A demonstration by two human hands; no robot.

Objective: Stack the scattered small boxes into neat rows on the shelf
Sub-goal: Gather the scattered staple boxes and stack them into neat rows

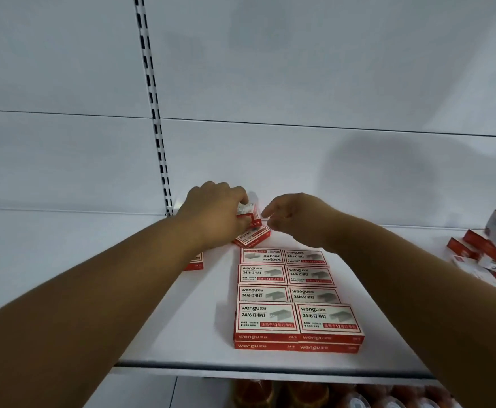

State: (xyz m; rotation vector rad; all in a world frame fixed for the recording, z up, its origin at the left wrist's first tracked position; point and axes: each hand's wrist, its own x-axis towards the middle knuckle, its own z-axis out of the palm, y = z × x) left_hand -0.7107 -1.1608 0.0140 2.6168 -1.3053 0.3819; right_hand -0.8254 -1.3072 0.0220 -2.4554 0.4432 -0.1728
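Red-and-white small staple boxes lie on a white shelf [164, 334]. Two neat rows of boxes [290, 293] run from the front edge toward the back, and the front pair is two boxes high. At the back, my left hand [214, 213] grips a small box [248, 212] held tilted above another loose box [254, 237] that lies askew on the shelf. My right hand [296, 216] hovers just right of the held box, fingers loosely curled and holding nothing. One more box [195, 262] peeks out from under my left forearm.
A jumbled pile of the same boxes [491, 248] sits at the far right of the shelf. A slotted upright [152, 104] runs up the back panel at the left. Orange-lidded containers [329, 393] show on the level below the shelf's front edge.
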